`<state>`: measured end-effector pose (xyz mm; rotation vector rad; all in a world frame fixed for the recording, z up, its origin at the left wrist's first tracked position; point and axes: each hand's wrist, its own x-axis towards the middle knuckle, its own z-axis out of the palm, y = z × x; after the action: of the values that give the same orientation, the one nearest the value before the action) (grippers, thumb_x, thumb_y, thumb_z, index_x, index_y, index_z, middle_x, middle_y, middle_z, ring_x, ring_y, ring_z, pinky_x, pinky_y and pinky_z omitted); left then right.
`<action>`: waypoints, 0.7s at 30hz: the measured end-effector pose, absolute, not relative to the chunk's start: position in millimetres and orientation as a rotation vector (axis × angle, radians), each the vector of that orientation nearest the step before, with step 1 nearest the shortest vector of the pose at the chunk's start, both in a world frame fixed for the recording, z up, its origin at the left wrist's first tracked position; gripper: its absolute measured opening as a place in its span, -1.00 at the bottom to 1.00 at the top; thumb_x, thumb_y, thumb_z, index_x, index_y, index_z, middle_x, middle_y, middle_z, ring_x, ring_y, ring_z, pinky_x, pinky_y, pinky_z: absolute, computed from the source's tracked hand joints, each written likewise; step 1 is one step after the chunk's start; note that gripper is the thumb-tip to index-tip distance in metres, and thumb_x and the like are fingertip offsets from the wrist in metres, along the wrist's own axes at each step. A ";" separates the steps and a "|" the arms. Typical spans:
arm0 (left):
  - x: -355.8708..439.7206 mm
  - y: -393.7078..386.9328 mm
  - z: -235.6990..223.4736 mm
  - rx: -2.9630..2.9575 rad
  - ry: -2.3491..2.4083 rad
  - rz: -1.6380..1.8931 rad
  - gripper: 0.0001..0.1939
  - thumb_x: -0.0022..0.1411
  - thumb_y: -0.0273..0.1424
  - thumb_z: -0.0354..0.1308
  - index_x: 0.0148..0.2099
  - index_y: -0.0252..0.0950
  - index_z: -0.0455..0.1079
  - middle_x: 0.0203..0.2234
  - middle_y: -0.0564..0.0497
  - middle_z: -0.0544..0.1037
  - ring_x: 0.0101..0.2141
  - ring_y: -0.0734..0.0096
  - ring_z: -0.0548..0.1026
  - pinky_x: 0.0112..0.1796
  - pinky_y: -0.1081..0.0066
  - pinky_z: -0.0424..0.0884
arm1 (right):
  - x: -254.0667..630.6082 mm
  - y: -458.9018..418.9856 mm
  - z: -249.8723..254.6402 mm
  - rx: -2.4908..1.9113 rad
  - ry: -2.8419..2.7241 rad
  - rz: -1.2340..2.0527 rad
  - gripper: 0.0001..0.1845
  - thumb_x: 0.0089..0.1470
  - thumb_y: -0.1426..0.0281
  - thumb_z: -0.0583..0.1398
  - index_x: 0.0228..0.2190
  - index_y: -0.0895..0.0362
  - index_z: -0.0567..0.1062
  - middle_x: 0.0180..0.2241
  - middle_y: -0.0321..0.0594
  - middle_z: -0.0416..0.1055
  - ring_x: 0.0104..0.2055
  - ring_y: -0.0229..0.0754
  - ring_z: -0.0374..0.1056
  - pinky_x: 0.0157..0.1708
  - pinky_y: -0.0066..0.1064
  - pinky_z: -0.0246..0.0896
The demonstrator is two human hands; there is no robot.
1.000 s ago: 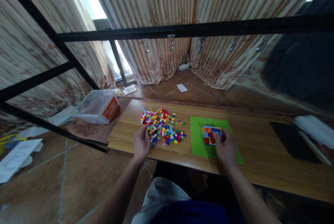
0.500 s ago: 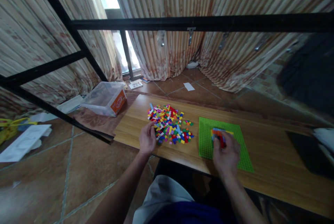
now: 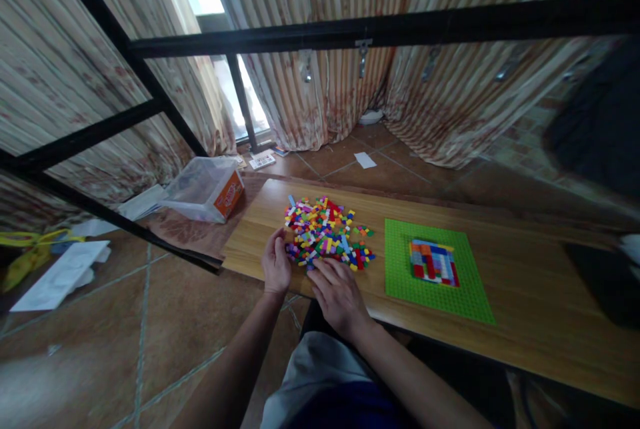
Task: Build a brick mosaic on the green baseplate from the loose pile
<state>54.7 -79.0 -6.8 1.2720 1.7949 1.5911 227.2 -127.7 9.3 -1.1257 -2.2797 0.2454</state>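
Right hand point(image 3: 343, 296), fingers extended, at brick pile point(image 3: 323, 232); left hand point(image 3: 277, 266) half-curled beside it; cannot tell if either grips anything; hasty rake could spill pile off counter point(image 3: 253, 242).

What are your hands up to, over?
Left hand beside loose bricks. Right hand at their near edge. Brick block on green baseplate, neither hand covering it.

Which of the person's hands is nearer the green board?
The right hand, at the near edge of the loose bricks; the left hand is farther off, by their left side.
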 end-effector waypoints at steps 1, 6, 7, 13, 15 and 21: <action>54.2 -78.6 -8.0 1.258 1.779 1.602 -0.51 0.36 -0.10 -0.14 0.06 -0.30 0.40 -0.06 -0.15 0.54 -0.04 0.24 0.50 -0.02 0.23 0.43 | 225.4 -126.0 8.5 -1.128 -2.298 0.236 -0.67 0.20 0.46 0.09 -0.02 0.10 0.47 0.12 -0.16 0.37 0.15 -0.01 0.16 0.16 -0.07 0.10; 53.7 -78.2 -10.5 1.235 1.755 1.610 -0.51 0.36 -0.08 -0.13 0.06 -0.29 0.40 -0.04 -0.16 0.54 -0.04 0.24 0.50 -0.02 0.21 0.43 | 229.5 -116.9 4.5 -1.187 -2.300 0.202 -0.68 0.20 0.44 0.09 -0.02 0.09 0.47 0.14 -0.18 0.35 0.18 0.01 0.14 0.18 -0.04 0.03; 53.7 -78.3 -10.4 1.239 1.758 1.607 -0.51 0.36 -0.08 -0.13 0.07 -0.29 0.40 -0.04 -0.16 0.54 -0.04 0.24 0.50 -0.02 0.21 0.43 | 232.0 -115.5 4.2 -1.215 -2.285 0.201 -0.67 0.20 0.44 0.10 -0.02 0.09 0.47 0.14 -0.18 0.35 0.18 0.01 0.14 0.17 -0.05 0.03; 54.4 -78.6 -9.8 1.250 1.774 1.584 -0.50 0.35 -0.07 -0.14 0.07 -0.30 0.39 -0.04 -0.17 0.53 -0.04 0.23 0.50 -0.04 0.21 0.45 | 245.0 -112.1 6.3 -1.352 -2.215 0.178 -0.69 0.22 0.42 0.07 -0.06 0.12 0.49 0.11 -0.13 0.37 0.15 0.02 0.16 0.15 -0.06 0.04; 54.9 -78.5 -10.1 1.239 1.775 1.571 -0.50 0.35 -0.07 -0.14 0.07 -0.30 0.39 -0.04 -0.17 0.53 -0.04 0.23 0.50 -0.05 0.21 0.46 | 244.6 -113.0 7.5 -1.368 -2.197 0.170 -0.69 0.23 0.42 0.06 -0.06 0.13 0.49 0.12 -0.12 0.37 0.15 0.02 0.16 0.16 -0.08 0.02; 56.0 -79.5 -7.2 1.292 1.771 1.538 -0.50 0.36 -0.08 -0.15 0.06 -0.30 0.39 -0.05 -0.17 0.54 -0.05 0.23 0.51 -0.04 0.21 0.45 | 225.5 -122.2 13.4 -1.209 -2.294 0.243 -0.64 0.25 0.40 0.05 0.06 0.07 0.41 0.17 -0.20 0.32 0.21 -0.01 0.09 0.21 -0.09 -0.09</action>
<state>56.0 -79.5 -7.2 1.2917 1.7707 1.5378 225.5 -122.2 13.4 -1.2088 -2.2936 0.2427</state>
